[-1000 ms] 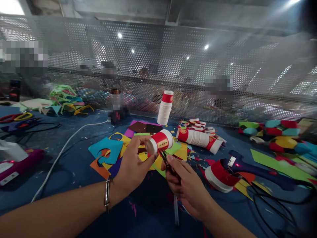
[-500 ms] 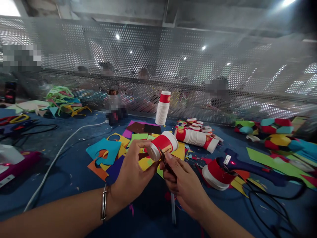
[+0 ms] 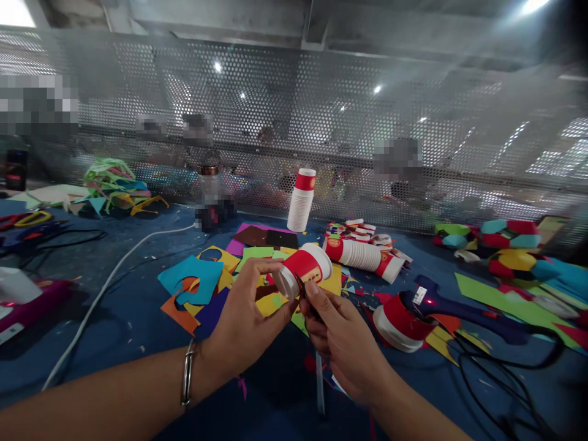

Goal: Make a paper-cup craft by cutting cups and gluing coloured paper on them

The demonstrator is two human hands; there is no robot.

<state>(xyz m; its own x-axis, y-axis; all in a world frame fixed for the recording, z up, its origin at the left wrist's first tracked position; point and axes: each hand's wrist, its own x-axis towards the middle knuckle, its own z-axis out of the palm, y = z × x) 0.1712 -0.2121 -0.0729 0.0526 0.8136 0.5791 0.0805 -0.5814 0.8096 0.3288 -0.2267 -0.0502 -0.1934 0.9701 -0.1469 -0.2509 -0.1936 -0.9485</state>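
A red and white paper cup [image 3: 298, 268] is tilted on its side between my hands, its base toward the lower left. My left hand [image 3: 245, 312] is closed on it, thumb below and fingers above the base end. My right hand [image 3: 337, 334] is wrapped round small dark scissors [image 3: 302, 289], mostly hidden by the fingers. Their blades lie against the cup's side near its base. Under the hands are coloured paper offcuts, among them a blue sheet [image 3: 195, 275] with a cut-out.
A cup stack [image 3: 301, 205] stands upright behind; another [image 3: 361, 254] lies on its side. To the right, a glue gun [image 3: 468, 306] rests in a cup [image 3: 399, 324], its black cable trailing forward. A white cable [image 3: 110, 288] crosses the left. A perforated metal screen [image 3: 275, 92] closes the back.
The scissors' blades show less, now closer against the cup. The cup and both hands have barely shifted.
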